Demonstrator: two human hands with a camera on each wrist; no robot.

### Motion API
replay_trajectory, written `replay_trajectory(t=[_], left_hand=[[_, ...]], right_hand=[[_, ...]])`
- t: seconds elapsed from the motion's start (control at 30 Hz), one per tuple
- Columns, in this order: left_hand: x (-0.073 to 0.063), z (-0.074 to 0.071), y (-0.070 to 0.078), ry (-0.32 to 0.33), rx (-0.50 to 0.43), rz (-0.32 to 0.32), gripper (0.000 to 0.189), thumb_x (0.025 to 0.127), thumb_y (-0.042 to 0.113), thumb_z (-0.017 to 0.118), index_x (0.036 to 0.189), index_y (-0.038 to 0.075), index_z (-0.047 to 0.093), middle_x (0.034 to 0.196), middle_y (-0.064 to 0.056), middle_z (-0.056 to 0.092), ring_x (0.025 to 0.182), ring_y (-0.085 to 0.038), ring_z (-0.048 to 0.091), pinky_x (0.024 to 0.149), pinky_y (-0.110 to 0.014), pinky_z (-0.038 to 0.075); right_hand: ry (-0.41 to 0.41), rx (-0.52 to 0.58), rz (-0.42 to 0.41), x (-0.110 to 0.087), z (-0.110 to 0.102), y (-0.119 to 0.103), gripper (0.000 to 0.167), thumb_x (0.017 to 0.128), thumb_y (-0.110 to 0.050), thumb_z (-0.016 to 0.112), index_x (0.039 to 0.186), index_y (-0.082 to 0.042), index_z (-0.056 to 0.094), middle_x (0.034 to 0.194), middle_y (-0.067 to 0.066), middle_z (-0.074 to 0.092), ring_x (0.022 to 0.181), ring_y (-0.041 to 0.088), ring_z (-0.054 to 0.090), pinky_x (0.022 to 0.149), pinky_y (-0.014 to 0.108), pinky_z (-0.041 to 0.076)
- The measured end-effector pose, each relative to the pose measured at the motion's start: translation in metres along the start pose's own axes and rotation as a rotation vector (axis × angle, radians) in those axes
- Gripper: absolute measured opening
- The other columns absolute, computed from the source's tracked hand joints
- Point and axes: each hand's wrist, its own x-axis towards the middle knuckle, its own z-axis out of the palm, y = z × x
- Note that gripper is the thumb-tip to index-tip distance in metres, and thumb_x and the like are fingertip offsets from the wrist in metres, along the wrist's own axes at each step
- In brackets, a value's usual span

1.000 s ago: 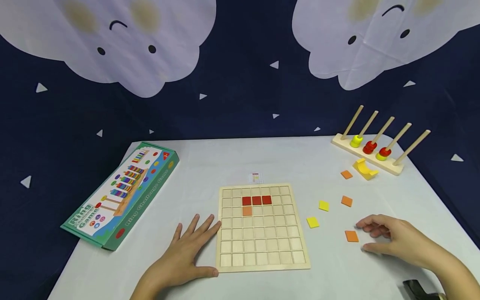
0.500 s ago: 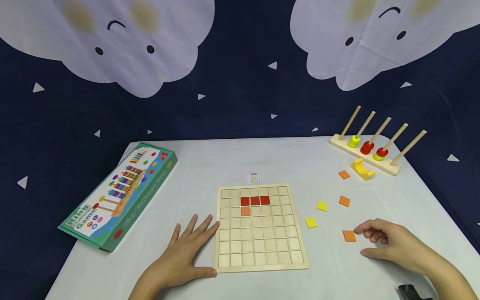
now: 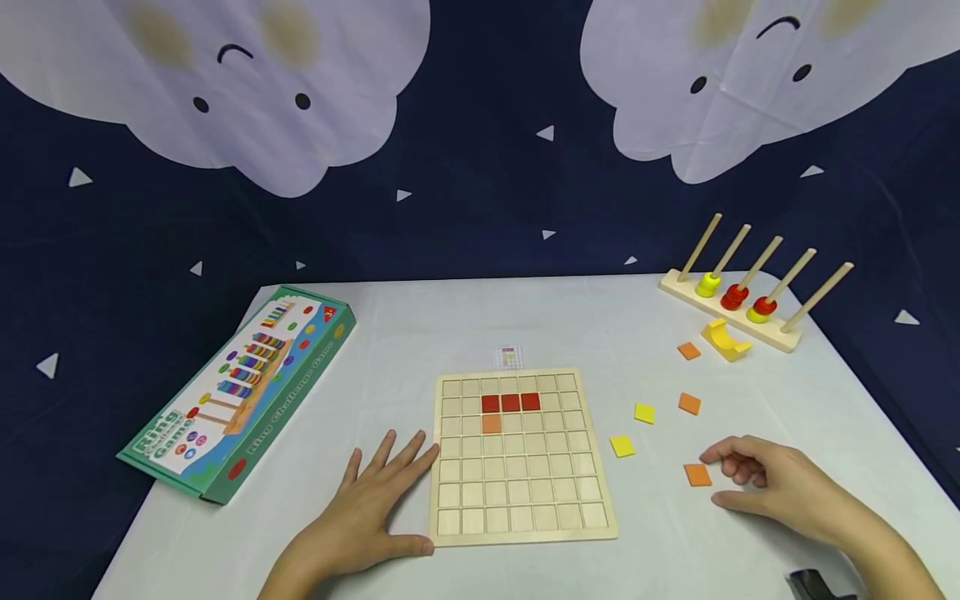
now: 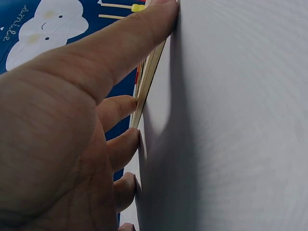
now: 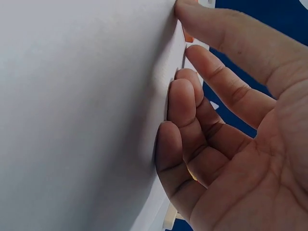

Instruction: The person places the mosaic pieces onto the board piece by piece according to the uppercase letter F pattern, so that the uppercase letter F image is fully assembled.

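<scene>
A square wooden grid board [image 3: 525,540] lies on the table, with a row of three red tiles [image 3: 510,402] and one orange tile [image 3: 491,424] set in its cells. My left hand [image 3: 367,508] is spread flat at the board's left edge, its index finger and thumb tip against the frame; the left wrist view shows the fingertips on the cloth. To the board's right, my right hand [image 3: 772,479] rests on its side with thumb and index finger apart, holding nothing. Just left of its index fingertip lies a loose orange tile [image 3: 697,475].
Two more orange tiles [image 3: 689,403] and two yellow tiles [image 3: 644,412] lie loose at right. Behind stand a yellow curved block [image 3: 726,340] and a peg stand [image 3: 757,323] with rings. A game box [image 3: 240,387] is at left, a small pattern card [image 3: 509,357] beyond the board.
My right hand has moved slightly left, bringing its index finger and thumb closer to the nearest orange tile. The left hand has stayed at the board's edge.
</scene>
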Motion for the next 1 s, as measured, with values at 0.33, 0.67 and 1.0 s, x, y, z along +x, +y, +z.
replay_trajectory(t=[0.33, 0.67, 1.0], left_hand=[[0.000, 0.000, 0.000, 0.004, 0.007, 0.002, 0.111, 0.076, 0.069, 0.085, 0.169, 0.036, 0.034, 0.179, 0.001, 0.028, 0.167, -0.048, 0.010, 0.121, -0.085, 0.002], [0.000, 0.000, 0.000, 0.007, 0.012, 0.002, 0.111, 0.076, 0.067, 0.086, 0.169, 0.037, 0.034, 0.179, 0.001, 0.028, 0.168, -0.047, 0.010, 0.122, -0.085, 0.002], [0.001, 0.000, 0.000, -0.006, 0.006, -0.003, 0.111, 0.076, 0.068, 0.085, 0.169, 0.036, 0.034, 0.180, 0.001, 0.026, 0.168, -0.047, 0.009, 0.121, -0.085, 0.002]], right_hand=[[0.007, -0.001, 0.002, 0.006, 0.001, -0.005, 0.040, 0.082, -0.024, 0.094, 0.116, -0.015, 0.075, 0.091, -0.007, 0.062, 0.079, -0.001, 0.051, 0.068, 0.019, 0.049], [0.018, 0.009, -0.034, 0.008, 0.003, -0.008, 0.032, 0.083, -0.020, 0.093, 0.109, -0.015, 0.076, 0.089, -0.007, 0.062, 0.078, 0.000, 0.051, 0.066, 0.019, 0.048], [-0.006, -0.020, -0.050, 0.018, 0.003, -0.019, 0.029, 0.083, -0.025, 0.093, 0.102, -0.016, 0.074, 0.086, -0.008, 0.062, 0.076, -0.002, 0.052, 0.065, 0.020, 0.049]])
